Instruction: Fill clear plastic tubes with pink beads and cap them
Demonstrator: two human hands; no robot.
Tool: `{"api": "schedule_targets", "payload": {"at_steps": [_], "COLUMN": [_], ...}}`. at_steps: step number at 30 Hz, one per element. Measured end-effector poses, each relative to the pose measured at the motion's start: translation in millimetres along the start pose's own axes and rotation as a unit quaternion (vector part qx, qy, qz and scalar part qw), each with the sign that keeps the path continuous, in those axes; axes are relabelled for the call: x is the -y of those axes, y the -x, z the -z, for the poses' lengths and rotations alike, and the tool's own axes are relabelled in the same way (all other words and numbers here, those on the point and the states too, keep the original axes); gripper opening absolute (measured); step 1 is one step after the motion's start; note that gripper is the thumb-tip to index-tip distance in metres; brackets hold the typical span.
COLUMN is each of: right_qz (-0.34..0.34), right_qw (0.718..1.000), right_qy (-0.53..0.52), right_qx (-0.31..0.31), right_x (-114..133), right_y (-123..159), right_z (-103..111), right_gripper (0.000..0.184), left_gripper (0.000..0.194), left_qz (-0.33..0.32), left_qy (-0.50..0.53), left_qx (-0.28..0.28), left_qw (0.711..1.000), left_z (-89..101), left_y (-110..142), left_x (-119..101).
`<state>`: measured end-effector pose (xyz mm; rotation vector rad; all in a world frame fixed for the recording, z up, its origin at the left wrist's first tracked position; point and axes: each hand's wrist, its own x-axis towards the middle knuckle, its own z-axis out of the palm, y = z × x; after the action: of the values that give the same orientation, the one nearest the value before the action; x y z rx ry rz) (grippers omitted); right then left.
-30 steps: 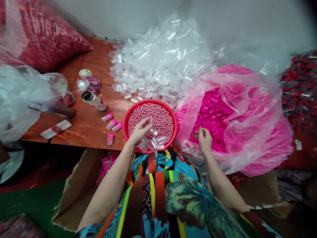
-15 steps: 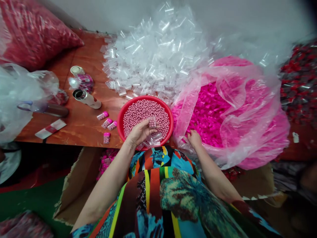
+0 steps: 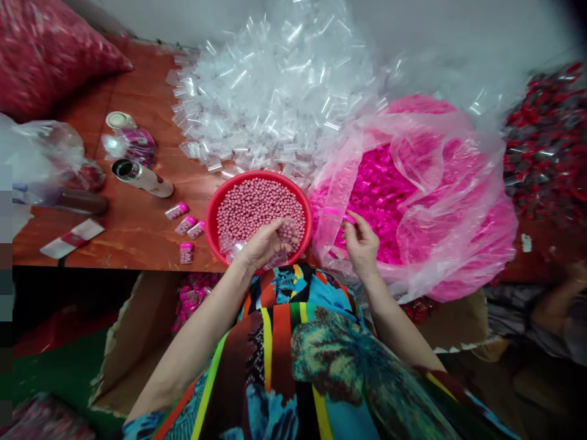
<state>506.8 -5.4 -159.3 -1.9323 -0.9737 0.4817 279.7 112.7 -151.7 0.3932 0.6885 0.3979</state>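
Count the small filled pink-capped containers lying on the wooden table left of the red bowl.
4: three in a slanted row at and, and one nearer the table edge. More may lie in the box below.

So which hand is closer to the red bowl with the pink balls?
Left. The left hand is over the red bowl, holding a small clear container. The right hand is beside it, at the pink bag.
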Motion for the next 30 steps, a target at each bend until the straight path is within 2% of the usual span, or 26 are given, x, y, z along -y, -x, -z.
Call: {"api": "schedule_targets", "payload": {"at_steps": [2,5,9,13,15,17,20,22,24,26,28,30], "right_qz": [0.086,0.192,0.234,0.215,0.174,0.111,0.041,0.014,-0.019,-0.039,-0.009,0.042], "right_qw": [0.995,0.972,0.951,0.942,0.944,0.950,0.938,0.925,0.929,0.944,0.959,0.964], "right_qy": [-0.022,-0.013,0.004,-0.043,-0.070,-0.087,-0.099,-0.122,-0.161,-0.182,-0.158,-0.109], "right_qx": [0.056,0.135,0.203,0.254,0.271,0.279,0.331,0.359,0.333,0.273,0.236,0.237], "right_x": [24,43,49,57,62,67,72,72,69,65,62,60], "right_y": [0,1,5,8,6,3,-3,-7,-10,-12,-12,-10], "right_z": [-20,-45,-56,-56,-59,-65,-76,-82,-86,-86,-83,-79], "right_gripper": [0.033,0.035,0.041,0.036,0.025,0.023,0.030,0.033,0.035,0.036,0.035,0.030], "left_gripper": [0.034,0.039,0.038,0.034,0.034,0.033,0.033,0.036,0.039,0.037,0.031,0.025], "left_qz": [0.010,0.008,-0.016,-0.038,-0.044,-0.054,-0.076,-0.072,-0.043,-0.019,-0.017,-0.024], "left_qy": [-0.008,-0.020,-0.027,-0.046,-0.083,-0.136,-0.199,-0.194,-0.144,-0.072,-0.025,-0.010], "left_qx": [0.006,0.011,-0.010,-0.044,-0.071,-0.084,-0.058,-0.035,-0.020,-0.003,0.013,0.013], "left_qw": [1.000,1.000,0.999,0.997,0.993,0.986,0.975,0.978,0.989,0.997,0.999,1.000], "left_z": [-6.4,-10.4,-3.7,3.1,4.4,5.0,5.1,4.7,4.3,5.0,7.6,12.3], "left_y": [-1,-1,3,10,13,15,18,20,23,25,26,26], "left_x": [2,4,9,12,13,14,13,11,8,6,4,3]}}
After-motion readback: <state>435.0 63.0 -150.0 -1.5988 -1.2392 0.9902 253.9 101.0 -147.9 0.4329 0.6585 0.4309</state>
